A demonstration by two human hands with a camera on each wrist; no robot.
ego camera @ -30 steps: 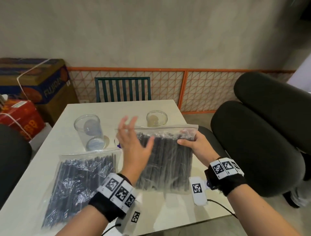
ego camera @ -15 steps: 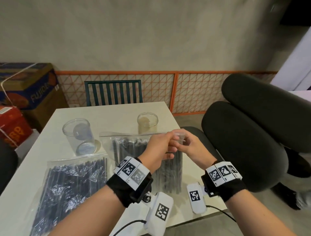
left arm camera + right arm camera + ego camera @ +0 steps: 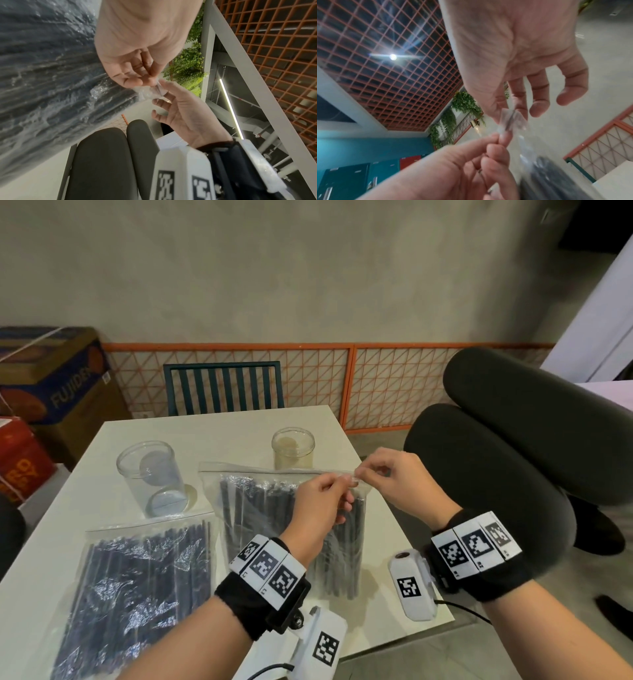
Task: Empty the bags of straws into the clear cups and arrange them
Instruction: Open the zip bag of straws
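A clear zip bag of black straws (image 3: 260, 508) stands upright at the middle of the white table (image 3: 219, 429). My left hand (image 3: 346, 482) and right hand (image 3: 363, 474) both pinch its top right corner, one on each side of the seal. The wrist views show the same corner (image 3: 150, 92) (image 3: 511, 120) between thumb and fingertips of each hand. A second bag of straws (image 3: 144, 587) lies flat at the front left. An empty clear cup (image 3: 152, 477) stands behind it, and another clear cup (image 3: 293, 448) stands behind the held bag.
Black office chair (image 3: 496, 474) stands close on the right of the table. A green slatted chair (image 3: 222, 388) is at the far edge, with an orange mesh fence (image 3: 376, 388) behind. Cardboard boxes (image 3: 51, 378) are stacked at the left.
My left hand, spread open in front of the bag a second ago, has come across to the top right corner and now pinches it beside my right hand.
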